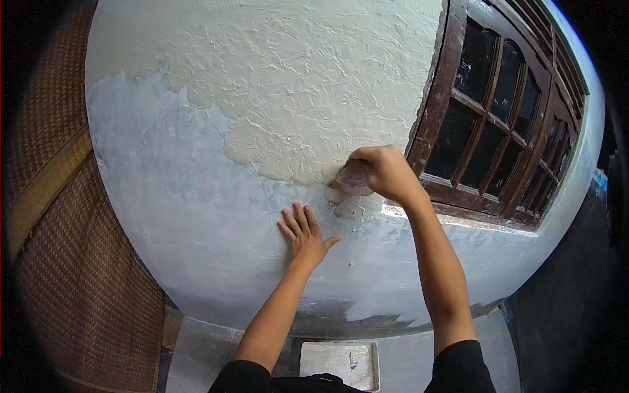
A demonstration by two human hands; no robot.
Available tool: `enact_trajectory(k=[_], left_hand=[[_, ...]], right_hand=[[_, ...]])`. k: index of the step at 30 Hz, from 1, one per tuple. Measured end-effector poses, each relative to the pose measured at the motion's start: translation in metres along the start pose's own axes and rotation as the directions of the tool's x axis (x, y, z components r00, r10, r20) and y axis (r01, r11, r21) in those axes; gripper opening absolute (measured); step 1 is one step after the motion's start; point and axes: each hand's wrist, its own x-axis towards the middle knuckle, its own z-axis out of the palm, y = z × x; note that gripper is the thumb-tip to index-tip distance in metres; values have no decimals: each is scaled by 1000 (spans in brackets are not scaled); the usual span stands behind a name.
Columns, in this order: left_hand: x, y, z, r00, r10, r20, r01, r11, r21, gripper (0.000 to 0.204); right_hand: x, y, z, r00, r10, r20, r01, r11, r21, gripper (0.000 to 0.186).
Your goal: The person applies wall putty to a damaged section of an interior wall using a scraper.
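Observation:
My left hand (304, 234) lies flat against the pale blue-grey wall (190, 216), fingers spread and nothing in it. Up and to the right, my right hand (392, 175) is closed around a brownish, rounded scraper (356, 178) smeared with plaster. The scraper is pressed to the wall at the lower edge of a cream textured plaster coat (295, 92), close to the window's lower left corner. My fingers partly cover it, so its exact shape is hard to tell. Just below it, a fresh patch of plaster (354, 207) sits on the bare wall.
A dark brown wooden window (488, 114) with several panes takes up the right side. Woven brown matting (98, 301) with a wooden strip (49, 196) stands at the left. Below, between my arms, a white tray (377, 367) holds pale plaster on the grey floor (406, 350).

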Motion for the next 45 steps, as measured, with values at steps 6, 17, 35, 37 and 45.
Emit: enact_trajectory(k=[6,17,35,37,45], left_hand=[[-1,-4,-3,1000,-4,-3,5,999,34,124],[0,-5,1,1000,8,-13,-8,1000,25,127],[0,-1,2,1000,4,-15,-4,1000,22,127],[-1,-3,3,1000,5,-19,-4,1000,27,127],[-1,-3,-1,1000,-3,-10,3,999,39,125]], right_hand=[[-4,-3,6,989,6,148,-8,1000,10,29],[2,-17,-3,998,-27,-65,26,1000,-14,26],[-3,-3,-1,992,33,-122,-33,999,3,32],[-1,-4,-2,990,59,-126,-51,997,65,31],[1,-9,-5,997,68,-22,-68,998,10,34]])
